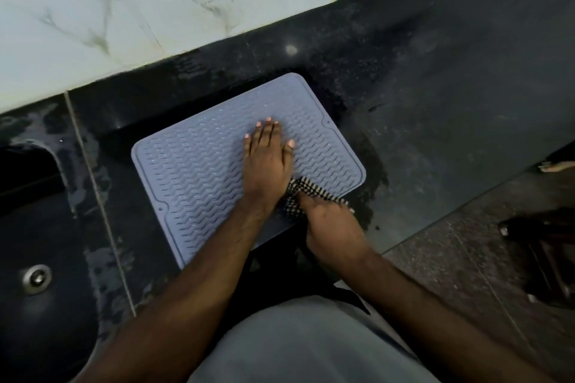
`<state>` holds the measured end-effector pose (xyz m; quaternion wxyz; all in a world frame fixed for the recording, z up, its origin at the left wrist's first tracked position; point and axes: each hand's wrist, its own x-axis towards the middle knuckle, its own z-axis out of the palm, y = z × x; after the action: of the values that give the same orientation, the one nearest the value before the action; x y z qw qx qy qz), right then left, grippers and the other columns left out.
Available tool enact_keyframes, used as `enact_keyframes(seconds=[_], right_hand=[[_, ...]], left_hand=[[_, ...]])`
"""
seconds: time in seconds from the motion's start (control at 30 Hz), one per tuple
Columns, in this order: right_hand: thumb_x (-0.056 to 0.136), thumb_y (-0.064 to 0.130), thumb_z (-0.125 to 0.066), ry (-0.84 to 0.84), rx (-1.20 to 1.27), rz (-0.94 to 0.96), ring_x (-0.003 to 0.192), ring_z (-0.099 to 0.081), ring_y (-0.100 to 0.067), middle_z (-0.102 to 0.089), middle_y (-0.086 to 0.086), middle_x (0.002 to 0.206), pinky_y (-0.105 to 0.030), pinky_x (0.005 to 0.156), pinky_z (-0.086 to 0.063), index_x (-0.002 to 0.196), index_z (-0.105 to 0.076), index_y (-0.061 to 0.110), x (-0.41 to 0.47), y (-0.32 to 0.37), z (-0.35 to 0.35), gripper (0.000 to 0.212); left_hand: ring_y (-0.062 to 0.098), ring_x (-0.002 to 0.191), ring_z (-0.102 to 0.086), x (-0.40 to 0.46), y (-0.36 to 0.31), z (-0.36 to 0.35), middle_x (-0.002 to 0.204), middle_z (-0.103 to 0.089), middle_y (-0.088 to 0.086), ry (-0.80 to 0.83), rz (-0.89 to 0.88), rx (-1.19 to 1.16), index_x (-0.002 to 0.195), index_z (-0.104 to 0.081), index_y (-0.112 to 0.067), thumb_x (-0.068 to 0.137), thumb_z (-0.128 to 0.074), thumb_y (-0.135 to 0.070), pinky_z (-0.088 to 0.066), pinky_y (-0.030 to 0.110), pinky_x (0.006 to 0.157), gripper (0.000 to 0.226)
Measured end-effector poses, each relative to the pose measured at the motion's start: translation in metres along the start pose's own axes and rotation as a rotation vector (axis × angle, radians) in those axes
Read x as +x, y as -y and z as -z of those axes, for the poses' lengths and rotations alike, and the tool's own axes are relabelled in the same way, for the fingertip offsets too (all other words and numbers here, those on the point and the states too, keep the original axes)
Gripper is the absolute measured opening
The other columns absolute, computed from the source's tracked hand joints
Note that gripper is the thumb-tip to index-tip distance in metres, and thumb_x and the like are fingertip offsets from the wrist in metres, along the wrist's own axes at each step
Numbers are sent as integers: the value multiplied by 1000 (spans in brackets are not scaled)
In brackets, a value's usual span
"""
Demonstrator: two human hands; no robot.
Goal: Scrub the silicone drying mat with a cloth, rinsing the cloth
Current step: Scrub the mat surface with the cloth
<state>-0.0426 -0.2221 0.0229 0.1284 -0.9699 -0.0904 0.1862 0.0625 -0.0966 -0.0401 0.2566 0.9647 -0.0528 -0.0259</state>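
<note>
Figure: scrubbing step, head view. My left hand [268, 162] lies flat on the silicone drying mat [199, 171], fingers straight and spread, pressing it down so it cannot slide on the wet black worktop [435, 96]. My right hand [329, 227] has its grip closed around the checked cloth [300, 188], fingers curled into the bunched fabric at the mat's near right edge, just beside the wrist of the left hand. The mat itself sits on the worktop between the sink [37, 258] on the left and the dry stretch of stone on the right, one corner overhanging the front edge slightly.

To do this step well, I judge that the cloth should travel along the wavy ridges rather than across them, so the fabric reaches into the channels; the holding hand should shift ahead of each pass, and the raised rim and corner notches need separate attention. The sink is close enough for rinsing.

No brand, label or legible writing shows on the mat, the cloth or the surroundings.
</note>
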Motion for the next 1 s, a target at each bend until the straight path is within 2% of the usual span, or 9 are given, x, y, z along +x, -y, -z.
enact_keyframes(seconds=[0.1,0.17,0.27,0.43,0.5,0.57,0.73,0.9,1.0], right_hand=[[85,5,-52,21,254,31,104,-64,-37,-68,-16,113,-42,85,-51,122,-56,12,5,25,-4,38],[90,7,-54,-5,390,25,112,-63,-32,-69,-13,121,-40,94,-50,130,-58,16,9,39,-2,41],[93,8,-59,-167,601,-18,116,-63,-21,-70,-5,124,-32,101,-47,130,-62,20,15,57,14,39],[94,0,-52,-166,1301,-240,92,-74,-23,-77,-4,99,-38,77,-61,110,-70,16,31,89,53,29],[95,1,-50,-108,1547,-328,90,-75,-26,-77,-9,99,-37,70,-61,111,-70,10,38,97,66,27],[96,2,-50,-40,1659,-357,95,-73,-30,-75,-14,105,-42,75,-61,116,-67,5,45,97,73,26],[100,12,-56,52,1512,-260,104,-71,-28,-74,-12,111,-46,93,-56,120,-65,6,57,96,62,23],[96,20,-65,86,910,74,108,-67,-15,-69,0,119,-42,98,-54,132,-53,14,55,97,44,39],[94,17,-67,163,1052,71,106,-69,-14,-70,0,118,-42,92,-57,132,-51,17,55,100,35,41]], left_hand=[[27,148,-34,-17,24,20,157,-42,15,-24,65,-176,146,-48,0,109,-38,-30,-18,42,124,48],[27,128,-55,-30,41,35,136,-61,18,-113,94,-357,130,-61,1,109,-41,-25,-38,35,111,39],[5,95,-60,-45,56,59,103,-69,3,-185,216,-642,108,-69,-8,108,-45,-28,-46,27,86,32],[7,112,-67,-60,63,93,119,-74,-5,43,456,-1163,121,-72,-20,95,-39,-66,-52,25,99,62],[7,108,-70,-67,67,101,120,-74,-7,146,515,-1362,128,-67,-23,90,-39,-74,-57,23,87,70],[7,93,-73,-75,72,107,113,-75,-6,225,529,-1481,128,-65,-24,85,-44,-78,-57,21,71,72],[31,117,-68,-90,75,117,123,-72,13,87,483,-1447,126,-68,-9,87,-73,-45,-54,43,101,53],[33,118,-66,-102,81,120,123,-72,12,-114,504,-1451,129,-64,-14,95,-68,-18,-51,50,104,35],[34,123,-63,-114,84,118,128,-68,14,-150,487,-1506,132,-60,-15,97,-65,-14,-49,50,106,36]])
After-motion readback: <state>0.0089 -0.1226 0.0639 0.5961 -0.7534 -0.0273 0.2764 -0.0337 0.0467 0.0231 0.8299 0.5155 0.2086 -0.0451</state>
